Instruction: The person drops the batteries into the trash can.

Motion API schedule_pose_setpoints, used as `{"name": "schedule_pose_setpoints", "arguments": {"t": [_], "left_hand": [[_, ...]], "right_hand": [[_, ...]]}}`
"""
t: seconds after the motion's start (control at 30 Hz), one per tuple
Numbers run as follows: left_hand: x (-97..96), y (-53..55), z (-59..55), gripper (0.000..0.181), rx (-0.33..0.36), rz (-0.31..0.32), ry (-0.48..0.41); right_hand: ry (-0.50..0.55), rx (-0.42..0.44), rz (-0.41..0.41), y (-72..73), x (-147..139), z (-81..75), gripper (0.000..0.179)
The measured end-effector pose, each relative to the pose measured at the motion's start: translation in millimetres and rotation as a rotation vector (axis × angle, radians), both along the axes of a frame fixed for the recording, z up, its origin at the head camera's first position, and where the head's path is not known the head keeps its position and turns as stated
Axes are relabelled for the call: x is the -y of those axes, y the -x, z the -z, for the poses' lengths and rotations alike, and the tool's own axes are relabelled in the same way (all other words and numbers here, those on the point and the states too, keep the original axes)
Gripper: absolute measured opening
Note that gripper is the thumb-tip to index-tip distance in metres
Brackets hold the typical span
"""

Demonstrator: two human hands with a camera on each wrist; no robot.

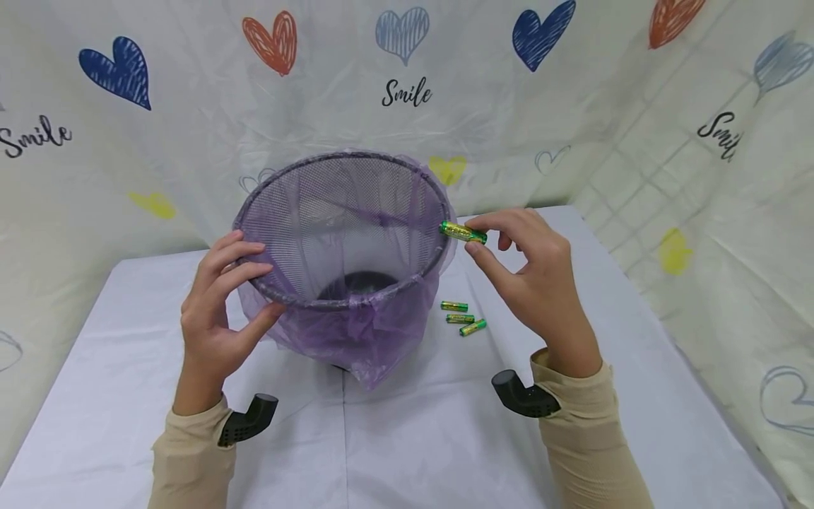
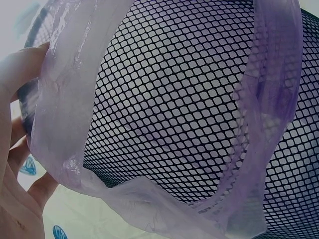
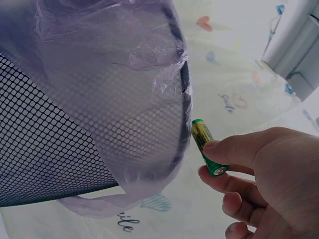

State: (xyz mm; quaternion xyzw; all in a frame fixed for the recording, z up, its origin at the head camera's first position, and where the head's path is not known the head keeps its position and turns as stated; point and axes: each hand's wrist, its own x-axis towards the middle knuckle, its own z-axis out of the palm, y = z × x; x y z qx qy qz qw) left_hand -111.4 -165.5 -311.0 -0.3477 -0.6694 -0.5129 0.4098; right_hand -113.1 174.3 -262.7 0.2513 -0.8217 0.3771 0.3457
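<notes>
A dark mesh wastebasket [image 1: 305,212], lined with a thin purple plastic bag [image 1: 388,318], leans with its round opening toward me in the head view. My left hand [image 1: 219,304] grips the rim at its left side, fingers over the edge and thumb outside. The right hand [image 1: 531,272] pinches a green and yellow battery [image 1: 463,232] between thumb and fingers, right at the basket's right rim. In the right wrist view the battery [image 3: 207,147] points its far end toward the bagged rim. On the table below lie three similar batteries [image 1: 460,319].
A white cloth covers the table [image 1: 407,445]. Behind it hangs a pale curtain [image 1: 483,113] printed with hearts and the word Smile, which also runs along the right side. Each sleeve carries a black wrist device [image 1: 526,396].
</notes>
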Motion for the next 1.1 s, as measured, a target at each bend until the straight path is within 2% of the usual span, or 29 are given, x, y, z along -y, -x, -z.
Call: {"name": "schedule_pose_setpoints", "arguments": {"t": [0.43, 1.1], "left_hand": [[3.7, 0.4, 3.6, 0.048, 0.001, -0.019, 0.02], [1.0, 0.4, -0.6, 0.046, 0.004, -0.004, 0.009]], "right_hand": [[-0.011, -0.001, -0.035, 3.7, 6.2, -0.5, 0.017], [-0.029, 0.014, -0.069, 6.8, 14.3, -5.9, 0.015]]}}
